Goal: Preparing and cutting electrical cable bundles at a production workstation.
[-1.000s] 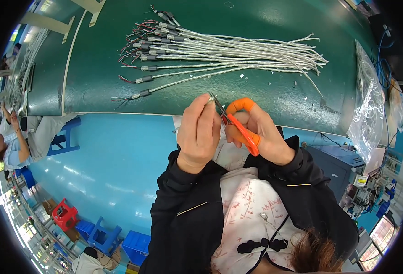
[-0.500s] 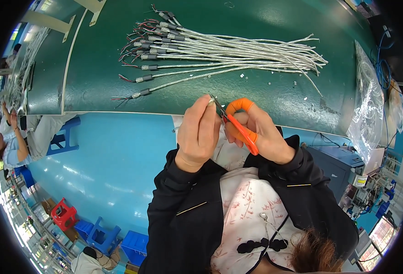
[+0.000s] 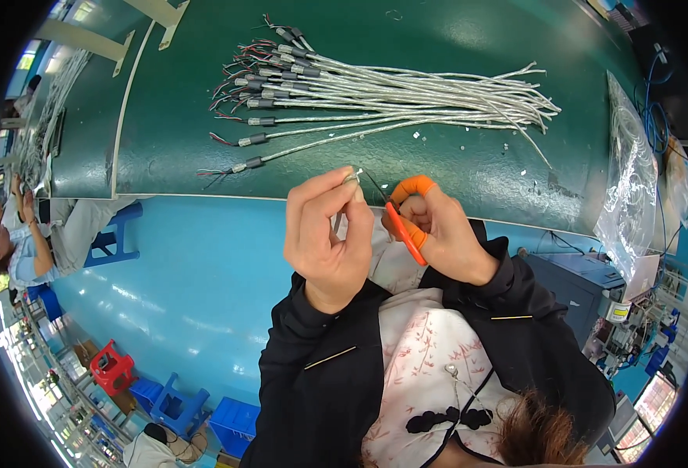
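Just off the near edge of the table, my left hand (image 3: 322,234) pinches the end of a cable (image 3: 351,179) between thumb and fingers. A short length of it shows below the fingertips, and the rest is hidden by the hand. My right hand (image 3: 454,240) is closed round orange-handled scissors (image 3: 405,232), their dark blades pointing up and left at the cable end. Orange finger cots (image 3: 412,187) cover some fingers of that hand. Beyond both hands lies a bundle of silvery braided cables (image 3: 406,95), with dark sleeves and loose thin wires at their left ends.
Small pale scraps are scattered over the green table (image 3: 313,181). At its right end lies a clear plastic bag (image 3: 631,171). A grey cabinet (image 3: 566,273) stands below, at the right. Another person (image 3: 28,249) sits at the far left. Stools stand on the blue floor (image 3: 188,273).
My left hand has turned, showing more of its inner side and the cable below the fingers. The scissors have drawn slightly back from the fingertips, and their handles have swung.
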### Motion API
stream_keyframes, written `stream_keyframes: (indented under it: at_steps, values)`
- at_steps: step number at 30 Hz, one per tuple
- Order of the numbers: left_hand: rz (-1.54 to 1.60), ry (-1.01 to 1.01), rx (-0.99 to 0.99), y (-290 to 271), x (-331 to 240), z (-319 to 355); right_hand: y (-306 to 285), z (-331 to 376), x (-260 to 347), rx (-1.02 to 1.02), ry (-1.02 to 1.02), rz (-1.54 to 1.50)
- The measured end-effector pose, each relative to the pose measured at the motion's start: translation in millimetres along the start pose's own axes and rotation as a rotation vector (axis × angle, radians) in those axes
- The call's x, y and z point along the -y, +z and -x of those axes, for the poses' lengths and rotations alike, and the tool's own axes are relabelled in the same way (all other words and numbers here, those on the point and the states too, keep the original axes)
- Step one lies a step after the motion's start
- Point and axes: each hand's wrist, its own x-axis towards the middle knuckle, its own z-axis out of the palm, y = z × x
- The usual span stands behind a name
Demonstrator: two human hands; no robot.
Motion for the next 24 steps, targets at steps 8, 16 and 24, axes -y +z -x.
stream_keyframes:
  at_steps: [8, 16, 24]
  values:
    - [-0.074, 0.010, 0.131, -2.4, -3.5, -1.8, -54.3, -34.0, 26.3, -0.583, -0.754, 1.132]
    - [-0.254, 0.283, 0.319, -2.7, 3.7, -6.9, -38.5, -37.8, 44.0, -0.084, -0.843, 0.542]
    - [-0.268, 0.405, 0.413, -4.0, 9.8, -1.2, -34.5, -32.9, 31.1, -0.068, -0.893, 0.728]
